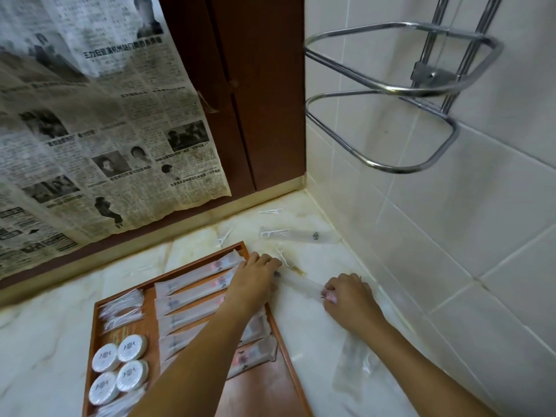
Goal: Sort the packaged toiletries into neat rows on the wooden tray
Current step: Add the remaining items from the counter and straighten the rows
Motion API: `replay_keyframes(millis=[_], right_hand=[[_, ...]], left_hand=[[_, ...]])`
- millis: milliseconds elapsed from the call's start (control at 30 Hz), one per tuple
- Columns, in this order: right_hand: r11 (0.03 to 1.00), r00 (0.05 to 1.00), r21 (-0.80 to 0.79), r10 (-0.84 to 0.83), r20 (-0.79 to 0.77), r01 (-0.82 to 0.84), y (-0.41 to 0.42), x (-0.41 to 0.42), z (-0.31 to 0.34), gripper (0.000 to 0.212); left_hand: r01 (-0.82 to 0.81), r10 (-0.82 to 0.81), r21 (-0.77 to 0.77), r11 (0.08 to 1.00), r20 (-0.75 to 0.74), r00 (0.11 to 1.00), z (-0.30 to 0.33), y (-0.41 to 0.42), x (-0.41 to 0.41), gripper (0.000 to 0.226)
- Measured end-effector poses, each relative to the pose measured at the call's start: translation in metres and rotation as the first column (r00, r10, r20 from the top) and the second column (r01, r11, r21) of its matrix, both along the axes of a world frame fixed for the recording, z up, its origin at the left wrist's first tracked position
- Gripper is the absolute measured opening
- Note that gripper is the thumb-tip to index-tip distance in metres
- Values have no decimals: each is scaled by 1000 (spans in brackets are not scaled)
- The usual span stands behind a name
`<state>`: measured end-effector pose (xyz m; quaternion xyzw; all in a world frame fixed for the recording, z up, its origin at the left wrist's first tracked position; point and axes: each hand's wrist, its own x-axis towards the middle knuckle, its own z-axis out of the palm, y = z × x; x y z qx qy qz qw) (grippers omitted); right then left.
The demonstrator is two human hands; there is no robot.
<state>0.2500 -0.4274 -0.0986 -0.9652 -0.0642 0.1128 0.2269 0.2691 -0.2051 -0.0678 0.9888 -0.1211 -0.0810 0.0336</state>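
Wooden tray (272, 319) near edge and lower sachets (255, 353) behind the left forearm.

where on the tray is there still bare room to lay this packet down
Bare wood shows at the wooden tray's near right corner, below the last of the long packets. The left column is crowded with floss picks and round soaps. The left hand and right hand hold the packet on the counter.

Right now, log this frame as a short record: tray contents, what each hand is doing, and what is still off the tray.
tray: wooden, on marble counter
in tray: row of long packets, four round soaps, floss pick bundle
left hand: holds one end of a long packet lying on the counter
right hand: pinches its other end
off tray: loose floss picks, another packet
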Motion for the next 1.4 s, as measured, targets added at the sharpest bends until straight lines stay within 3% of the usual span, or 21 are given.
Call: replay_keyframes(millis=[133,267,433,600,767,1000,1300,1400], right_hand=[[993,999,117,-5,-37,9,-6,1,7,14],[962,997,269,-17,-70,36,-15,1,20,11],[937,997,349,12,-80,16,-23,2,37,20],[936,997,350,60,-43,-41,-22,-1,49,21],[932,991,356,111,-79,-76,-20,-2,59,17],[881,924,463,251,-288,-95,-11,-4,75,8],[751,922,659,227,-314,39,15,-18,75,14],[675,920,716,142,-365,180,27,-24,68,20]], left_hand=[[-120,115,-174,977,-38,993,0,-1,4,51],[-399,295,-519,756,-275,915,8,3,2,59],[-502,357,-628,595,-353,865,21,10,-10,47],[-517,271,-755,402,-442,855,37,13,-27,18],[-540,251,-804,249,-485,838,44,20,-41,14],[-511,326,-819,261,-424,845,53,36,-70,4],[-611,418,-792,-6,-557,718,50,66,-114,15],[-624,442,-777,-81,-589,676,43,82,-126,16]])
